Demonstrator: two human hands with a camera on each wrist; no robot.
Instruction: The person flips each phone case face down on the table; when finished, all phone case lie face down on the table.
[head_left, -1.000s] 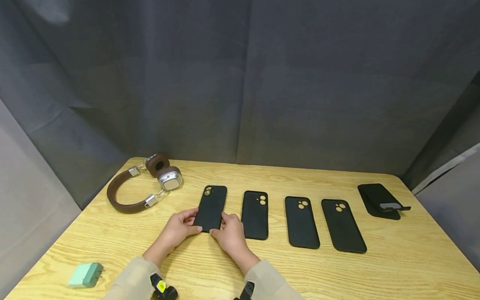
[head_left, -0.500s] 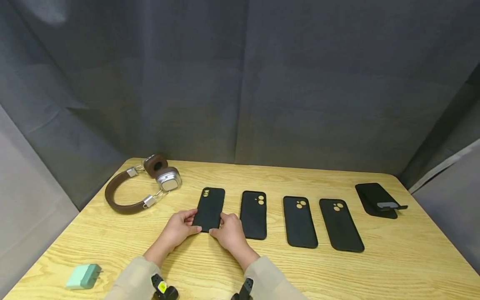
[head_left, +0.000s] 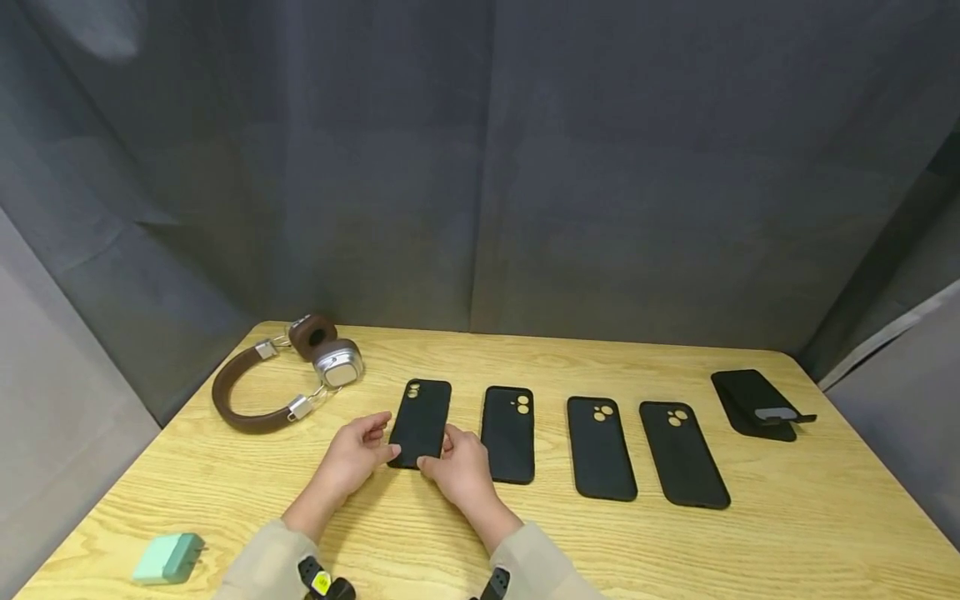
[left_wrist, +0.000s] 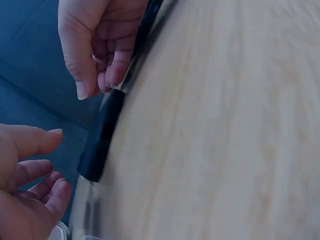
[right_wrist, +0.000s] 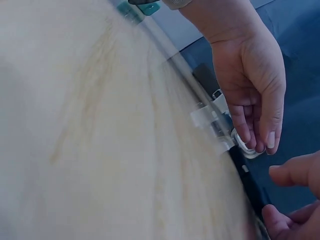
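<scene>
A black phone case (head_left: pixel 420 425) lies flat on the table in the head view, leftmost in a row of similar cases, its camera cutouts at the far left corner. My left hand (head_left: pixel 352 454) is at its near left corner, fingers loosely bent and parted from the thumb. In the left wrist view a gap shows between that hand (left_wrist: pixel 30 185) and the case (left_wrist: pixel 102 135). My right hand (head_left: pixel 461 467) is at the near right corner, its thumb overlapping the case. From the right wrist view, that hand's thumb (right_wrist: pixel 295 172) stands raised, with a fingertip right at the case's edge.
Farther right lie a second case (head_left: pixel 507 433), a third (head_left: pixel 602 450) and a fourth (head_left: pixel 684 454). Brown and silver headphones (head_left: pixel 255 422) rest at the back left. A mint-green charger plug (head_left: pixel 167 558) sits front left, and a black flat item with a grey piece (head_left: pixel 750 392) back right.
My left fingers have come away from the case's left edge, shifting slightly left. The right hand stays close to its corner. The case keeps its place in the row.
</scene>
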